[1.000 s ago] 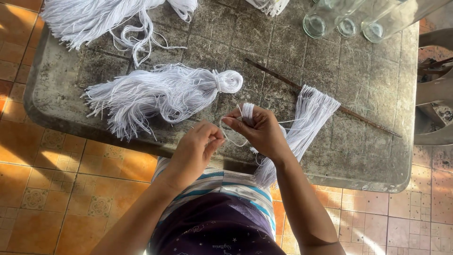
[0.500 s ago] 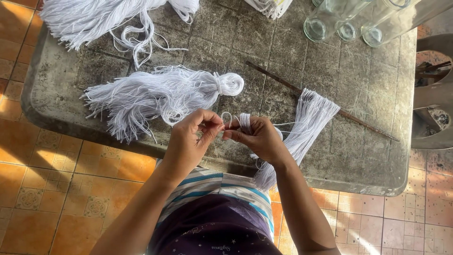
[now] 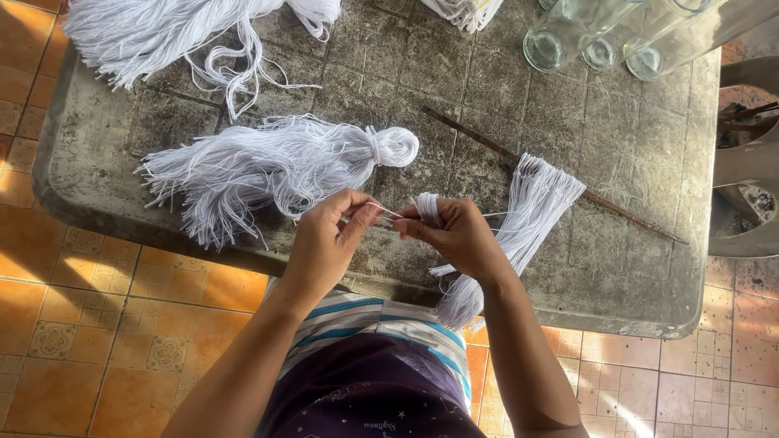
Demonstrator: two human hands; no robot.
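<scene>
White cotton thread makes up every bundle on the worn grey table [image 3: 617, 268], whose top is scored into squares and stained dark. The right hand [image 3: 458, 235] is closed around a small folded tassel [image 3: 427, 208], its looped head showing above the fingers and its loose fringe hanging off the table edge at 6 o'clock. The left hand [image 3: 329, 239] pinches a thin strand [image 3: 388, 212] between thumb and forefinger, drawn taut to the tassel head. At 10 o'clock from the hands lies a finished tassel [image 3: 276, 166], bound at the neck with a round looped head and a frayed skirt. A thin dark stick [image 3: 625, 212] runs through a flat fringe [image 3: 540, 199] at 2 o'clock. Clear glass bottles [image 3: 568, 36] lie at 1 o'clock. Compared with half a second earlier, the slack loop of strand between the hands is now pulled straight, and the left hand sits slightly lower.
</scene>
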